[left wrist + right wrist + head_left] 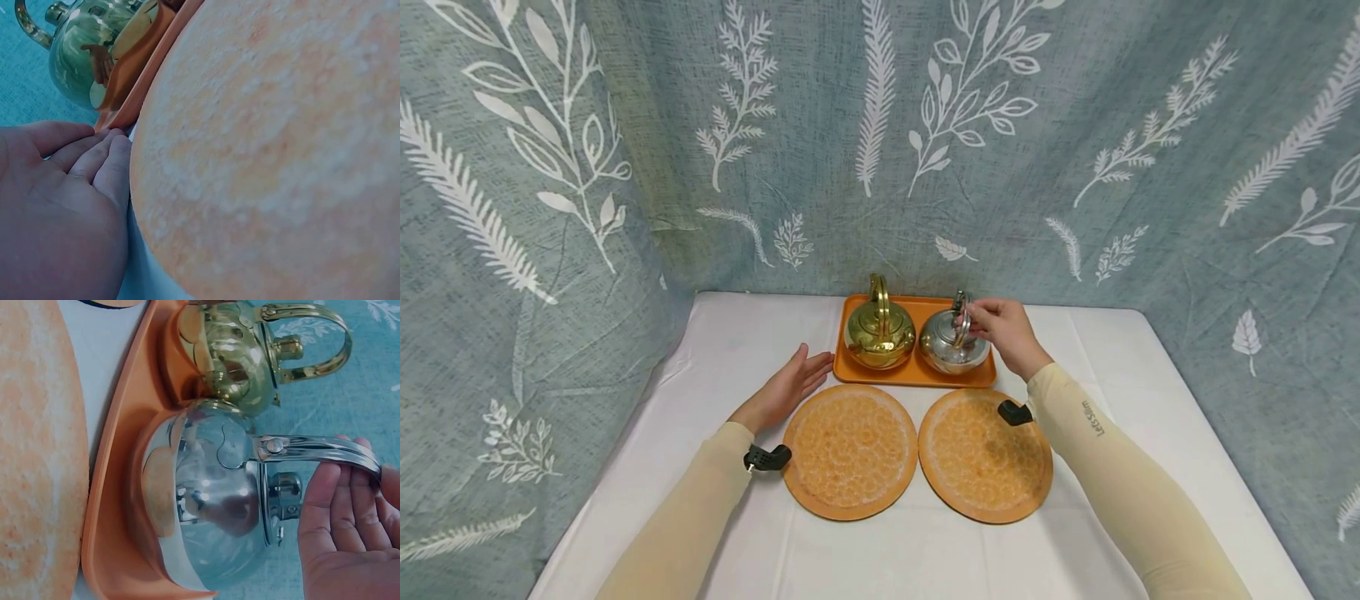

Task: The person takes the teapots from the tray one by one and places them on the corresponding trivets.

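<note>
A silver teapot (953,348) and a gold teapot (880,335) stand side by side on an orange tray (917,378). My right hand (1009,333) grips the upright handle of the silver one; in the right wrist view its fingers curl under the silver handle (325,450). At the tray's left end, my left hand (790,385) is held flat with straight fingers. Its fingertips (115,132) are right at the tray's corner in the left wrist view, with nothing in the palm.
Two round, pizza-patterned mats, the left mat (850,452) and the right mat (985,457), lie in front of the tray on a white tablecloth (895,558). Behind the tray hangs a blue-green curtain (820,150) with white leaf prints, close to the table's back edge.
</note>
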Demonstrator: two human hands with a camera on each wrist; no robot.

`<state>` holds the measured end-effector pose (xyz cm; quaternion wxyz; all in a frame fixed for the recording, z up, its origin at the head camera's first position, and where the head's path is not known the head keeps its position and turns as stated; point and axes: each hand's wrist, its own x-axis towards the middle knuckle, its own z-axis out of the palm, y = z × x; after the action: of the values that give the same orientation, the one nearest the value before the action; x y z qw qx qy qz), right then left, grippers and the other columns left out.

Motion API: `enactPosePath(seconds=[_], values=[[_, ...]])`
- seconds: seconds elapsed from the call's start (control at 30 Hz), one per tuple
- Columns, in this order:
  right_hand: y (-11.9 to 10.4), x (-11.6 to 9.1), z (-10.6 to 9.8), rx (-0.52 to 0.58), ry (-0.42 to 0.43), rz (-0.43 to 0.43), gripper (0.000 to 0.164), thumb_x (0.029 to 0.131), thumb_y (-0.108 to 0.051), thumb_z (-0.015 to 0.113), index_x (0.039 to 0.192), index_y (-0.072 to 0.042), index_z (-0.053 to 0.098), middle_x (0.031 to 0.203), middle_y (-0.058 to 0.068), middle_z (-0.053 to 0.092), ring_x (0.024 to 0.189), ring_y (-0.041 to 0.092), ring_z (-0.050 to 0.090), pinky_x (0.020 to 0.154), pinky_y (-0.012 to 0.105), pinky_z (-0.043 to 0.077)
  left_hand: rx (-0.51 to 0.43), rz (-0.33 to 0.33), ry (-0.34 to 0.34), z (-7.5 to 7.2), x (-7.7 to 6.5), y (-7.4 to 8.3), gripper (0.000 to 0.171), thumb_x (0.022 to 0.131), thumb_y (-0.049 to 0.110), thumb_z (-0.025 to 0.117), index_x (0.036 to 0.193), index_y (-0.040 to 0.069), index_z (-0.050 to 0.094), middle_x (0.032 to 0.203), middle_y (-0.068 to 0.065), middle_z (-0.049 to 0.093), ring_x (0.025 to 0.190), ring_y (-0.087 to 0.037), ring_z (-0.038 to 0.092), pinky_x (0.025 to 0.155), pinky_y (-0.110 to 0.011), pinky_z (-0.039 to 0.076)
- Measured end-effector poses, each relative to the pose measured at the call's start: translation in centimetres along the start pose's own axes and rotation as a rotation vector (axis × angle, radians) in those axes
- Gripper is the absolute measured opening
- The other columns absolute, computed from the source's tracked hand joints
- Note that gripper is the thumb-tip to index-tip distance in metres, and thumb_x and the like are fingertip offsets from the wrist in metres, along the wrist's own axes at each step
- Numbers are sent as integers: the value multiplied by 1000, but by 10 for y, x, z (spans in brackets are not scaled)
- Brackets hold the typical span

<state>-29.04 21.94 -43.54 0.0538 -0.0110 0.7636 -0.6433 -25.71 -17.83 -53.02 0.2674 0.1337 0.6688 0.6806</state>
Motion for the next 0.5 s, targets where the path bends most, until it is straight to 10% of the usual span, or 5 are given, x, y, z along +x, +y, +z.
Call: enactPosePath(seconds=[0.5], values=[[4,2,-2,-17,8,4,37,115,-15,60,138,14,65,104,6,71,88,13,68,86,29,64,-3,-12,4,1,0,3,100,112,72,14,170,-8,6,179,-25,5,165,-38,9,135,-43,12]])
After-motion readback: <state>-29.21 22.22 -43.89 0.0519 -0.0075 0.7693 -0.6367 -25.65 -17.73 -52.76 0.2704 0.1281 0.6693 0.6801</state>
